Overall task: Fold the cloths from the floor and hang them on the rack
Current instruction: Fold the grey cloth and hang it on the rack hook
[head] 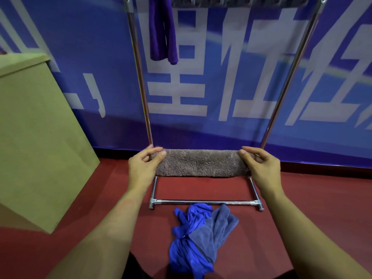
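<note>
Two hands | left hand (pixel 146 165), right hand (pixel 259 165) pinch brown cloth (pixel 201 163) ends

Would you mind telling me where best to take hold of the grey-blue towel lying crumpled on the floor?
Probably the grey-blue towel by its free rounded end nearest the rack's base bar, coming from above. That end lies clear, while its near end tangles with the bright blue cloth.

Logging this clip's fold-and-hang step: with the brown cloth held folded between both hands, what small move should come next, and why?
Probably lift the brown cloth toward the rack's top bar. The left hand and right hand pinch its ends, it already looks folded, and a purple cloth hangs there.
</note>
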Demonstrator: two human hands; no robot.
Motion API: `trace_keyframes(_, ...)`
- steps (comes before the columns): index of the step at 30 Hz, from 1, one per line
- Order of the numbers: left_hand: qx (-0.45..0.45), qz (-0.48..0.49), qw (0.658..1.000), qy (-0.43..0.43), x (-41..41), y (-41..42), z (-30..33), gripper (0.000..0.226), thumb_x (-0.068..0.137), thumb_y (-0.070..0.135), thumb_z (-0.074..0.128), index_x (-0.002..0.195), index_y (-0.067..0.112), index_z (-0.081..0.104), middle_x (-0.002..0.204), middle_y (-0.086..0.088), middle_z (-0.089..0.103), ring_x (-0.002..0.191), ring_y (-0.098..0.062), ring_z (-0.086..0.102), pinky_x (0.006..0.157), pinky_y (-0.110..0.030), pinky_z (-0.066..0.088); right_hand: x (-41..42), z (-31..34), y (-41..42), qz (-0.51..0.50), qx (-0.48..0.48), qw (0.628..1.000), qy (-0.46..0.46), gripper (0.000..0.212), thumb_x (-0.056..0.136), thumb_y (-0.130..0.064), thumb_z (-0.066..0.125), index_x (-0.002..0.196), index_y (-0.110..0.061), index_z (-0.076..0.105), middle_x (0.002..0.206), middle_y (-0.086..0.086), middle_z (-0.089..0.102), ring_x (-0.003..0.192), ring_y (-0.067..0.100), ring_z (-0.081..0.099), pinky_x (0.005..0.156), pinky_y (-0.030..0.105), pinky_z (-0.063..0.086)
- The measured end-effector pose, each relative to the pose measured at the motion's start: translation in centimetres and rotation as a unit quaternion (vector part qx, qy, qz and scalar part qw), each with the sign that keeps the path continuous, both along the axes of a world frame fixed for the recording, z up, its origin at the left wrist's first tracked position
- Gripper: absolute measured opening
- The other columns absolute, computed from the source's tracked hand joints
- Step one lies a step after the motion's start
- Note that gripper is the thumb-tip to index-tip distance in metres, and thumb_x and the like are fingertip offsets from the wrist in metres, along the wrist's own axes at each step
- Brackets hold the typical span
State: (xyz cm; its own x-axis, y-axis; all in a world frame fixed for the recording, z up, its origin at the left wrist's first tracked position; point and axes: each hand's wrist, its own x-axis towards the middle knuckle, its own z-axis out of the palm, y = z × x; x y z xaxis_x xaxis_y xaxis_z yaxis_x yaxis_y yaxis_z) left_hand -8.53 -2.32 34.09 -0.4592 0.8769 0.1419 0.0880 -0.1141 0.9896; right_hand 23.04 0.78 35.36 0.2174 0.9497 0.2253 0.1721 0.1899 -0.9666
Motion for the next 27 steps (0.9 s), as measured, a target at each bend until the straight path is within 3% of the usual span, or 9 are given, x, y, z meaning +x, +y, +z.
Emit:
trace_keyframes(2,0.010,0.011,1.000,0.000,0.0,-0.1,0.3,0.017,0.078,0.018,0.085,0.094,0.023,0.080,0.132,-0.008,0.067,0.117,-0.009,0.066,0.104,-0.037,0.051,0.1,0.1,-0.1,-0.002,0.008,1.000,0.019,0.011,0.085,-0.018,0.080,0.096,-0.016,0.079,0.085,-0.007,0.079,0.080,0.000,0.071,0.075,0.013,0.054)
trace_keyframes(6,0.010,-0.005,0.999,-0.047,0.1,-0.3,0.5,0.018,0.078,0.015,0.085,0.095,0.015,0.079,0.092,-0.009,0.079,0.095,-0.021,0.075,0.095,-0.038,0.056,0.3,-0.2,0.3,-0.004,-0.006,0.999,0.042,0.009,0.084,-0.018,0.081,0.092,-0.015,0.079,0.083,-0.004,0.079,0.079,0.004,0.070,0.077,0.016,0.055)
trace_keyframes(8,0.011,-0.006,0.999,-0.050,0.1,-0.4,0.5,0.019,0.079,0.014,0.084,0.097,0.013,0.078,0.087,-0.009,0.079,0.090,-0.021,0.075,0.092,-0.036,0.057,0.2,-0.4,0.3,0.006,-0.017,0.999,0.051,0.009,0.084,-0.018,0.081,0.092,-0.015,0.078,0.085,-0.001,0.079,0.079,0.005,0.069,0.077,0.019,0.055)
trace_keyframes(12,-0.028,-0.036,0.998,-0.051,-0.3,0.0,-0.3,0.026,0.079,0.014,0.084,0.103,0.019,0.076,0.095,-0.007,0.079,0.096,-0.018,0.074,0.100,-0.040,0.055,0.2,-0.9,0.6,0.025,-0.030,0.999,0.026,0.021,0.083,-0.019,0.082,0.104,-0.018,0.076,0.092,0.000,0.077,0.081,0.003,0.069,0.078,0.020,0.057)
trace_keyframes(16,-0.063,-0.060,0.995,-0.044,-0.5,0.1,-1.1,0.034,0.076,0.014,0.086,0.105,0.027,0.075,0.105,-0.009,0.078,0.106,-0.023,0.073,0.103,-0.048,0.053,0.3,-1.4,0.7,0.048,-0.060,0.997,0.009,0.035,0.082,-0.016,0.084,0.114,-0.019,0.072,0.093,0.007,0.075,0.079,0.012,0.068,0.075,0.029,0.060)
trace_keyframes(19,-0.064,-0.044,0.995,-0.063,-0.5,0.2,-1.2,0.032,0.075,0.016,0.087,0.103,0.026,0.075,0.105,-0.011,0.077,0.105,-0.024,0.073,0.103,-0.048,0.052,0.1,-1.6,0.8,0.016,-0.045,0.999,0.004,0.037,0.080,-0.015,0.085,0.114,-0.013,0.070,0.094,0.007,0.074,0.080,0.010,0.066,0.072,0.016,0.056)
trace_keyframes(22,-0.065,-0.038,0.995,-0.064,-0.6,0.3,-1.3,0.034,0.072,0.022,0.090,0.102,0.029,0.076,0.107,-0.013,0.076,0.107,-0.025,0.072,0.105,-0.049,0.051,-0.1,-1.8,0.9,-0.009,-0.046,0.999,0.013,0.039,0.077,-0.019,0.088,0.111,-0.016,0.070,0.100,0.005,0.074,0.091,0.009,0.067,0.081,0.022,0.055)
trace_keyframes(24,-0.060,-0.032,0.996,-0.059,-0.4,0.2,-1.4,0.035,0.073,0.020,0.089,0.104,0.027,0.075,0.107,-0.012,0.076,0.108,-0.026,0.071,0.104,-0.047,0.052,-0.2,-2.0,1.0,-0.016,-0.051,0.999,0.008,0.042,0.076,-0.021,0.089,0.112,-0.018,0.068,0.107,0.004,0.071,0.103,0.010,0.065,0.087,0.022,0.052)
trace_keyframes(27,-0.038,-0.010,0.999,-0.035,0.0,0.3,-1.2,0.042,0.074,0.016,0.089,0.111,0.022,0.071,0.106,-0.008,0.071,0.097,-0.018,0.067,0.099,-0.034,0.053,-0.2,-1.8,0.9,-0.046,-0.045,0.998,-0.019,0.049,0.073,-0.025,0.090,0.115,-0.018,0.064,0.099,-0.001,0.061,0.091,0.008,0.058,0.076,0.016,0.045)
